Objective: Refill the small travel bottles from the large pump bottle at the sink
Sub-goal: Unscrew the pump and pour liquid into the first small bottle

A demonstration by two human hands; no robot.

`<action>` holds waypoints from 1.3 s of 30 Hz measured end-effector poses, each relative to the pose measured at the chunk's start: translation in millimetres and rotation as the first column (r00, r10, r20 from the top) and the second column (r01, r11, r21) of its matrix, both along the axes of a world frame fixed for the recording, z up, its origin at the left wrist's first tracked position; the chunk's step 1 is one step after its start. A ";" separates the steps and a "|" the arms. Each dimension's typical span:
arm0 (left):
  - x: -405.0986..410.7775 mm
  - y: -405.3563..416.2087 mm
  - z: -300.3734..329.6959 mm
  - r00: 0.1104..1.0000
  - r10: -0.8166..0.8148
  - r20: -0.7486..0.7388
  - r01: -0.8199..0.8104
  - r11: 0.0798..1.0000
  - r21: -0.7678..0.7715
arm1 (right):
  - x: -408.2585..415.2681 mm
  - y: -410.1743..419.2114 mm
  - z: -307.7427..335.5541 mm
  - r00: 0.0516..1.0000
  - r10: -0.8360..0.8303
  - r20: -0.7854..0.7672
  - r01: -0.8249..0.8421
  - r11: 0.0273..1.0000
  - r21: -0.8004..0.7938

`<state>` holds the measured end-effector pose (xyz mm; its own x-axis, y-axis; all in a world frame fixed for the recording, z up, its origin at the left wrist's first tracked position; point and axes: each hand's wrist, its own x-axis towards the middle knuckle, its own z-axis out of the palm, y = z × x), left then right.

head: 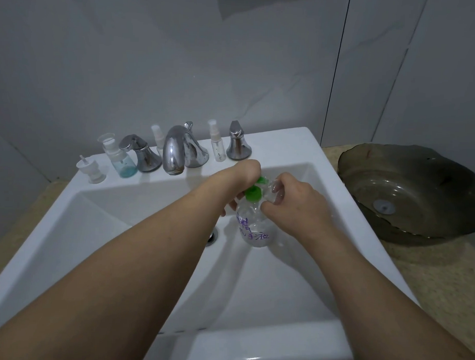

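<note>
Over the basin of the white sink (322, 188), both hands meet around a clear large pump bottle (252, 228) with purple handwriting on its side and a green pump top (253, 192). The left hand (243, 177) reaches in from above, its wrist bent down over the green top; its fingers are mostly hidden behind the wrist and the bottle, so whether they grip the pump or the bottle cannot be told. The right hand (289, 202) curls its fingers round a small clear travel bottle (273, 192) held right against the green top, just above the large bottle's shoulder. Below the bottle lies the chrome drain (212, 237). On the sink's back ledge stand a chrome faucet (175, 150) between two chrome handles, a small spray bottle (218, 142) to its right, another spray bottle (157, 135) partly behind it, a clear bottle with blue liquid (121, 159) to the left, and a loose white pump cap (92, 169) at the far left. A dark glass bowl (408, 191) sits on the counter, right of the sink.
</note>
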<state>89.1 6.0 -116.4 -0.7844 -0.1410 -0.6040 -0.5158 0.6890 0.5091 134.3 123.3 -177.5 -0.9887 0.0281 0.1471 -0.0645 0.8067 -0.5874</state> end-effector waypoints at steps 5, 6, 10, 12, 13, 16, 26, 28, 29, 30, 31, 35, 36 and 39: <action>8.9 10.0 0.7 0.994 -0.018 -0.109 0.011 0.998 -0.061 | -0.2 1.1 -2.8 0.998 0.013 0.054 -0.014 1.000 0.016; 10.7 11.5 0.3 0.992 -0.013 -0.126 0.004 0.997 -0.077 | 0.0 1.3 -3.1 0.998 0.013 0.064 -0.014 1.000 0.016; 12.5 10.8 -0.1 0.990 -0.023 -0.137 0.011 0.997 -0.081 | -0.8 1.6 -3.9 0.997 0.014 0.079 -0.014 1.000 0.002; 13.3 11.0 0.5 0.990 -0.015 -0.137 0.008 0.999 -0.052 | -1.6 2.0 -4.3 0.997 0.014 0.072 -0.014 1.000 0.007; 12.1 10.4 -0.4 0.990 -0.004 -0.139 0.000 1.000 -0.030 | -1.9 2.1 -4.1 0.998 0.013 0.067 -0.014 1.000 0.013; 8.7 5.2 0.0 0.994 0.038 -0.103 -0.035 0.999 0.031 | -2.4 1.6 -1.8 0.999 0.020 0.042 -0.021 1.000 0.020; 2.6 -0.2 1.1 0.999 -0.015 -0.032 0.016 1.000 0.010 | -0.8 1.4 0.7 1.000 0.012 0.003 -0.012 1.000 0.016; 3.5 1.6 1.7 0.999 -0.008 -0.035 0.008 1.000 -0.003 | -1.1 1.1 1.0 1.000 0.006 0.012 -0.006 1.000 0.007; 4.0 2.2 1.6 0.999 -0.009 -0.040 0.008 1.000 -0.012 | -1.4 0.9 0.7 1.000 0.005 0.017 -0.006 1.000 0.005; 4.8 2.7 2.3 0.999 -0.013 -0.048 0.012 1.000 -0.024 | -1.4 1.0 0.7 1.000 0.005 0.021 -0.005 1.000 0.004; 5.5 3.3 2.9 0.998 -0.024 -0.066 0.021 0.999 -0.033 | -1.5 1.2 0.3 1.000 0.005 0.028 -0.005 1.000 0.006; 8.4 11.2 1.5 0.984 -0.073 -0.161 0.056 0.993 -0.107 | -2.2 1.6 -3.6 0.998 0.016 0.064 -0.017 1.000 0.012; 9.4 12.4 1.6 0.984 -0.077 -0.161 0.057 0.991 -0.123 | -2.2 1.5 -4.1 0.997 0.016 0.070 -0.017 1.000 0.009; 7.7 12.5 -0.2 0.985 -0.098 -0.140 0.076 0.985 -0.152 | -2.1 1.7 -3.9 0.997 0.013 0.075 -0.013 1.000 0.005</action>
